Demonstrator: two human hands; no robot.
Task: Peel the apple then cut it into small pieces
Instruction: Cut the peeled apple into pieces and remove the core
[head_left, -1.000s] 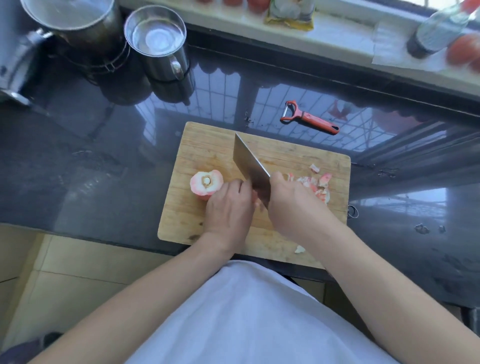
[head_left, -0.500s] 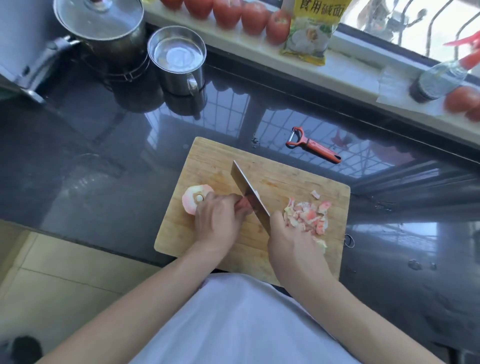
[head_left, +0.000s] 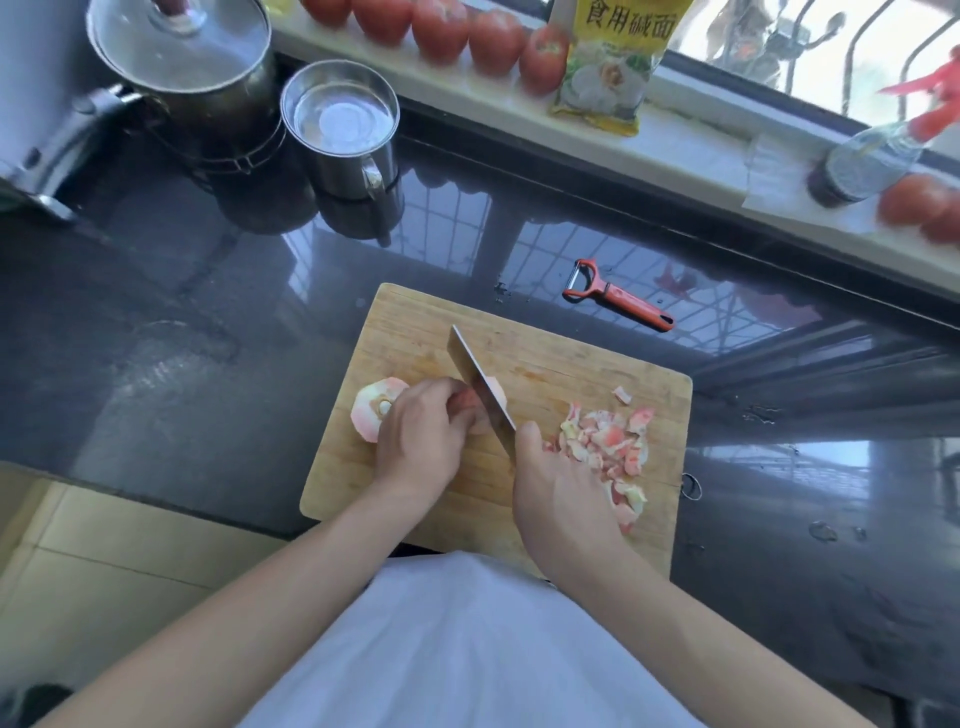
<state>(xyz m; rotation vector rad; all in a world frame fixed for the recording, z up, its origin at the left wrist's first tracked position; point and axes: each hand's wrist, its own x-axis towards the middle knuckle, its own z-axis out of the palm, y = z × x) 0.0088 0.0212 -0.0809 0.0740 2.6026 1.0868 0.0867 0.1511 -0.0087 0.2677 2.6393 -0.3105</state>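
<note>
A wooden cutting board (head_left: 561, 364) lies on the dark counter. My left hand (head_left: 421, 436) curls over a peeled, pinkish apple piece (head_left: 470, 410) and holds it down. A cleaver (head_left: 480, 387) stands with its blade against that piece, and my right hand (head_left: 558, 488) grips its handle, which is hidden under the hand. A larger peeled apple chunk with the core showing (head_left: 371, 408) lies just left of my left hand. A heap of small pink and pale apple bits (head_left: 610, 441) sits on the board's right side.
A red peeler (head_left: 618, 296) lies on the counter behind the board. A steel mug (head_left: 343, 130) and a lidded pot (head_left: 192, 67) stand at the back left. Tomatoes (head_left: 467, 31), a yellow packet (head_left: 613, 62) and a bottle (head_left: 872, 161) line the windowsill.
The view has tilted up, showing the windowsill. The cleaver and my right hand have shifted left off the heap of bits, so the heap shows in full; my left hand still holds the apple piece.
</note>
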